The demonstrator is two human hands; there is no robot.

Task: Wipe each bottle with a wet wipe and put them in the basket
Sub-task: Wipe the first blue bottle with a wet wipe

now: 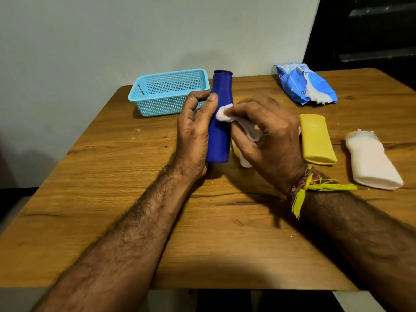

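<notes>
Left hand (193, 131) gripped the blue bottle (219, 122) upright above the table (135, 176), basket (167, 92) just behind. Right hand (267, 136) pinched the wet wipe (227, 114) against the bottle's side. Advisable: turn the bottle so the wipe covers every face, neck included. Both forearms reached forward, hands close together.

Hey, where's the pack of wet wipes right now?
In the head view, the pack of wet wipes lies at the table's far right, beside the wall, beyond the yellow bottle.
</notes>
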